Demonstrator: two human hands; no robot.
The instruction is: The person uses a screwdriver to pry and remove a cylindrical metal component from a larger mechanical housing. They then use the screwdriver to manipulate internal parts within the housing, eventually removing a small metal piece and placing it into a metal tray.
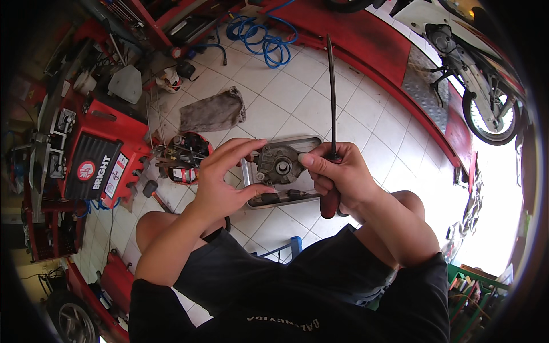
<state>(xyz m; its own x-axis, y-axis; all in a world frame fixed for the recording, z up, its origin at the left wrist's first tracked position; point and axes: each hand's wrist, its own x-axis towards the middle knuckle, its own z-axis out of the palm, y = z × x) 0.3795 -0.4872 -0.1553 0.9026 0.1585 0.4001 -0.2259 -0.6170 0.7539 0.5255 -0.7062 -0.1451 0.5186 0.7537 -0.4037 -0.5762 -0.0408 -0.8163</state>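
Note:
A grey metal housing (273, 162), roughly round with a circular hole in its face, is held up in front of me. My left hand (220, 178) grips its left side, thumb below and fingers above. In my right hand (350, 178) is a long screwdriver (329, 204); its red handle points down and its dark shaft rises past the housing. The right thumb also touches the housing's right edge. Beneath both hands lies a shallow metal tray (315, 140) on the floor. Dark cylindrical pieces (295, 194) rest along its near side, partly hidden by my left thumb.
Left of the tray stands a round red container (207, 150) of tools and parts, with a hammer (153, 190) nearby. Beyond lie a grey cloth (213, 110) and coiled blue hose (263, 40). Red workshop equipment (134, 128) stands left; a motorcycle (474, 86) sits far right by a red platform (372, 34).

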